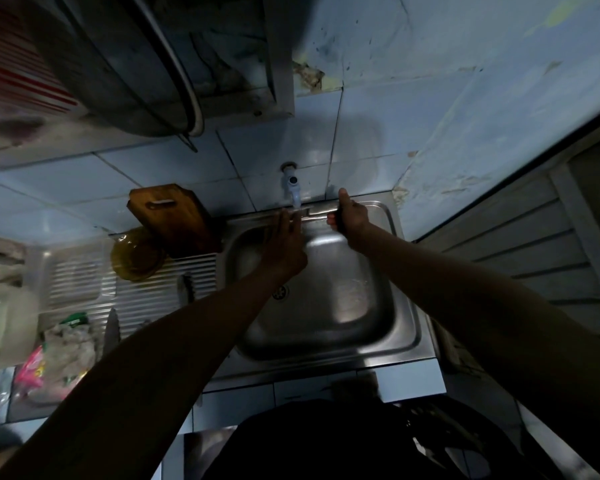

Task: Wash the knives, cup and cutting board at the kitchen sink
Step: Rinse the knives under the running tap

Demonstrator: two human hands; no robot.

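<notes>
I see two bare forearms reaching out over one stainless sink (400, 336). Nearest on the drainboard (142, 299), far left, a heap of crumpled plastic bags (58, 348), count unclear. Just beside it one knife (112, 329) lies on the ribs, blade only showing. Further up the ribs a second knife (186, 288), dark handle, near the basin edge. One drain (280, 292) in the basin floor, partly under the left wrist. Left hand (284, 242) is over the basin, fingers straight and close together, tips touching the blade of a third knife (314, 213) at the back rim. Right hand (350, 216) grips that knife's dark handle, fingers curled round it, thumb sticking up. The blade lies level under one white tap (293, 188) on the tiled wall; can't tell if water runs. Left of the basin one amber glass cup (134, 254) on its side on the drainboard, touching one wooden cutting board (174, 220) that leans on the wall. Farthest, up top, one big metal basin (125, 64) on a shelf.
</notes>
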